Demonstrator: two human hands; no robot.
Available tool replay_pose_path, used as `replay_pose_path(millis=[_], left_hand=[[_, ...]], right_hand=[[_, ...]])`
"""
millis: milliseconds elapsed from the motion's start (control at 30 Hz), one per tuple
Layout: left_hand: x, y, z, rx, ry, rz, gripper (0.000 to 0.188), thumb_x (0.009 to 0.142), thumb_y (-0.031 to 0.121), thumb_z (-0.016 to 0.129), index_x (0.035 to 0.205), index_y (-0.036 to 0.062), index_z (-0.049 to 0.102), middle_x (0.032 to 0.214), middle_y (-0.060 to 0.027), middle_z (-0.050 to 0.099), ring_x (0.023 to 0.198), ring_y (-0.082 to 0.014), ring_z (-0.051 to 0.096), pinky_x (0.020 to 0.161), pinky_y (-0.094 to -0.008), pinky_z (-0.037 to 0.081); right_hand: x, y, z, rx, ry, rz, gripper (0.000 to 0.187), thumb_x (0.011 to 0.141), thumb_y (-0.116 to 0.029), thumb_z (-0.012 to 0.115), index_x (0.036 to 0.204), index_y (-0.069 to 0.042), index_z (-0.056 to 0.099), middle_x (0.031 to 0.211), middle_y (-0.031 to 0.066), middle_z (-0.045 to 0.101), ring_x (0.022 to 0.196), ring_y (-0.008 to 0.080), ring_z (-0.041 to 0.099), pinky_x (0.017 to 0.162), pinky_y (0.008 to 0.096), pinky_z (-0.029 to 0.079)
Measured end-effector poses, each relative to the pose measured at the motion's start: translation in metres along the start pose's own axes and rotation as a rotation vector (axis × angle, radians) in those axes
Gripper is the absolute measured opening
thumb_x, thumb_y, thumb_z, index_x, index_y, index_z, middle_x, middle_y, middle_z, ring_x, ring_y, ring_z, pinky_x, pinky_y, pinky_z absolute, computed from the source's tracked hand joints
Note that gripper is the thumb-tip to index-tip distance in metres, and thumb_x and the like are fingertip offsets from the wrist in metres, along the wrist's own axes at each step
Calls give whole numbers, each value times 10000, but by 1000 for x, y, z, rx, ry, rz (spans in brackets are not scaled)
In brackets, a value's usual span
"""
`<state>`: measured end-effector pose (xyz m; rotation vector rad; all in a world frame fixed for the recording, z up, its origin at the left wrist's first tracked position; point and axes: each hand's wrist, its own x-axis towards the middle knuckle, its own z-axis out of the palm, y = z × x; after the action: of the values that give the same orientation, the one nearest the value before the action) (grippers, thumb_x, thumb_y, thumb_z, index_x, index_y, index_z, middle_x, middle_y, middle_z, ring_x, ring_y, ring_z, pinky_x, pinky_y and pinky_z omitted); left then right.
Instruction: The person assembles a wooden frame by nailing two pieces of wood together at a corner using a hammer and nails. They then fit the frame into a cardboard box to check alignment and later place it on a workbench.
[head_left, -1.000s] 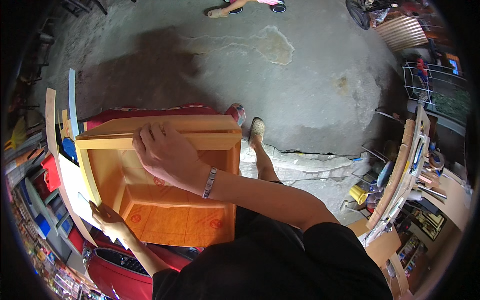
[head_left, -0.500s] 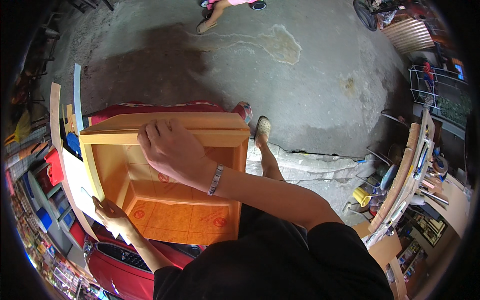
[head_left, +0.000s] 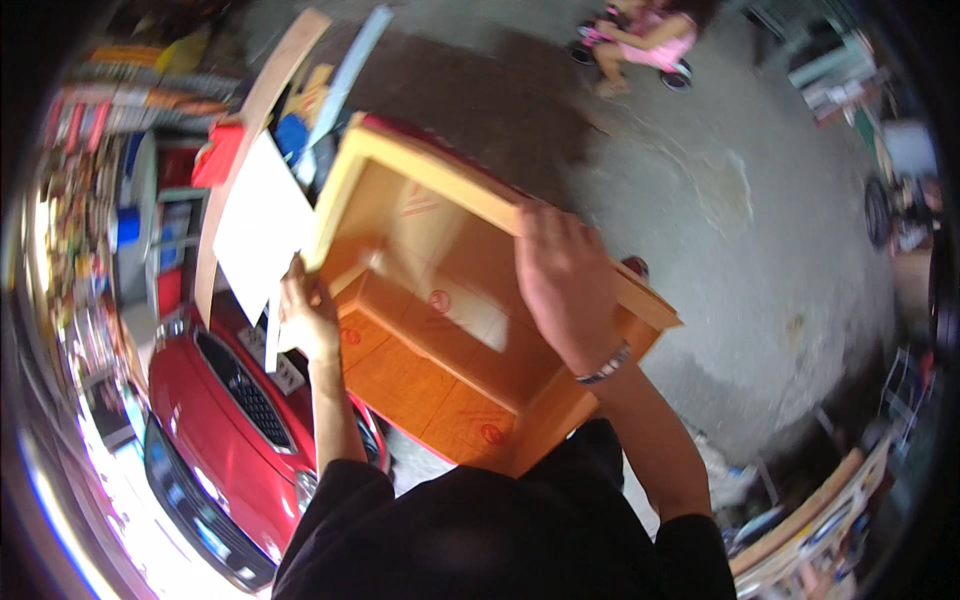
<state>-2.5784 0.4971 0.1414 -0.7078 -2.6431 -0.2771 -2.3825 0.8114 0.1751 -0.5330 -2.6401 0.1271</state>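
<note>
A light wooden box (head_left: 345, 172) with an open face sits slanted in front of me. Its inside is lined with orange and brown sheets carrying red printed marks. My right hand (head_left: 562, 285), with a bracelet at the wrist, has its fingers bent over the box's far rim. At the box's left edge is my left hand (head_left: 308, 312), its fingers curled and close together; what they pinch is hidden. Beside that hand lies a white board (head_left: 262, 220), with a narrow pale strip (head_left: 273, 335) just below it.
Long wooden strips (head_left: 262, 95) and a red object (head_left: 216, 155) lie at the left. A red car (head_left: 225, 400) stands at lower left, near cluttered shelves. On the concrete floor, a person in pink (head_left: 660, 45) sits on a wheeled toy. Boards (head_left: 815, 515) lean at lower right.
My view has turned, and the box now appears rotated clockwise. My right hand has moved right along the far rim. My left hand stays by the box's left edge.
</note>
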Motion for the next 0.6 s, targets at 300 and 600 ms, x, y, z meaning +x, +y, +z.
replay_pose_path(millis=[300, 600], left_hand=[[7, 2, -13, 80, 6, -14, 567, 786, 122, 758, 1338, 141, 624, 1020, -95, 657, 911, -305, 668, 816, -445, 530], [7, 4, -17, 7, 33, -55, 458, 845, 176, 661, 1298, 117, 622, 961, -10, 594, 875, -183, 628, 779, -351, 490]], right_hand=[[2, -12, -7, 101, -156, 51, 310, 963, -124, 675, 1255, -54, 598, 1088, 140, 699, 924, 347, 699, 772, 449, 570], [3, -14, -8, -17, -256, 81, 362, 989, -195, 668, 1302, -50, 559, 1219, 199, 691, 1041, 420, 687, 827, 498, 564]])
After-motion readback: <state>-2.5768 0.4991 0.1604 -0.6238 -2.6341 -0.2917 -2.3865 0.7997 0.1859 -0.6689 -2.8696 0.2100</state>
